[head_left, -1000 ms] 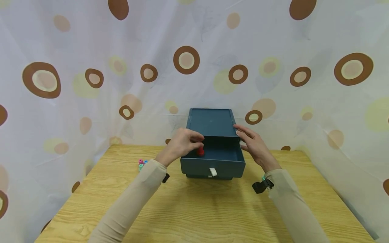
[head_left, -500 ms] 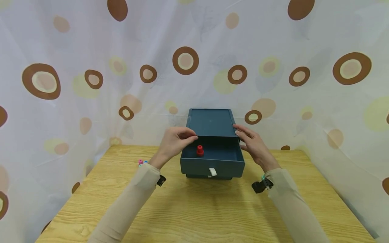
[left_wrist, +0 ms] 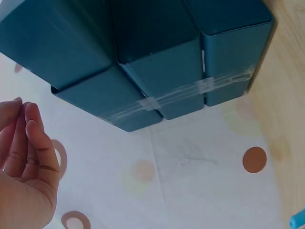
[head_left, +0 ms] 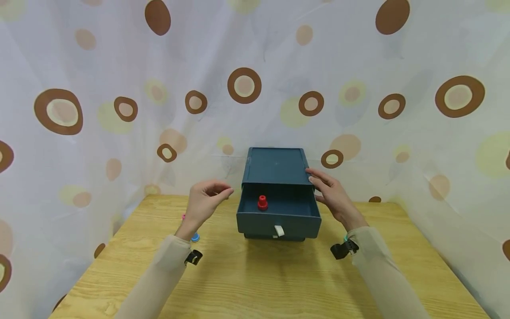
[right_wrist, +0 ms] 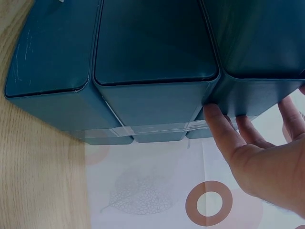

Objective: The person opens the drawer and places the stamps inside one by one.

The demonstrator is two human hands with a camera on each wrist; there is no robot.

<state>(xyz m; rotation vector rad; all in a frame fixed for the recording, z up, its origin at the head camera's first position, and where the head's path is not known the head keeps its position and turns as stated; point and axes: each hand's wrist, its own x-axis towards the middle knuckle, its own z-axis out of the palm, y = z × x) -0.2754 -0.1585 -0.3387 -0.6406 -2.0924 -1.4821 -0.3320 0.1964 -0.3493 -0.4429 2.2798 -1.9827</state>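
— Where, the red peg [head_left: 262, 202]?
— Upright in the open drawer [head_left: 279, 219] of the blue box [head_left: 275, 166], close to its left wall. Just right of the left hand [head_left: 205, 199], nearer to it than to the other.
— And the hands?
— Left loosely curled, empty, apart from the box. Right hand [head_left: 332, 195] flat, fingers straight against the box's right side.
— In the way?
— Only the drawer's left wall. Small coloured pieces [head_left: 195, 238] beside the left wrist.
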